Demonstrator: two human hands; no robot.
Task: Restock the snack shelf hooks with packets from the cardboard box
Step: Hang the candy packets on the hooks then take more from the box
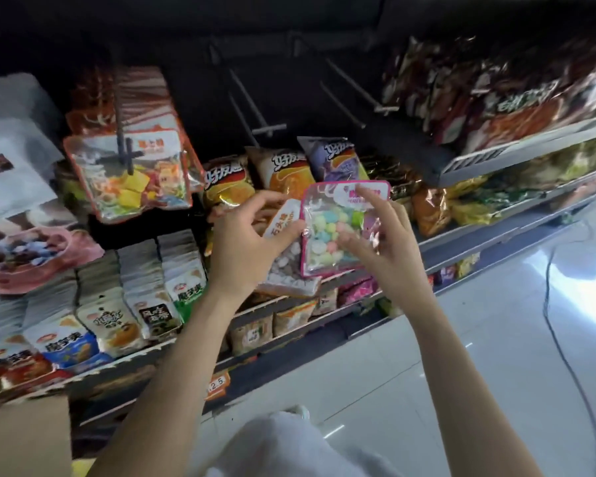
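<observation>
- Before the snack shelf, at chest height, my left hand (252, 242) grips a packet of white candies (283, 270), thumb curled over its orange-and-white label.
- My right hand (382, 235) holds the pink-edged packet (338, 228) of pastel candies (it overlaps the white one), thumb on its clear front, forefinger raised against the top label.
- Above the packets, bare hooks (252, 108) jut from the dark back panel, well apart from both packets.
- Left of them, one full hook carries orange-edged packets (128, 173).
- Chip bags (283, 170) stand on the shelf just behind my hands.
- At the lower left corner, the cardboard box (25, 438) shows one brown side.
</observation>
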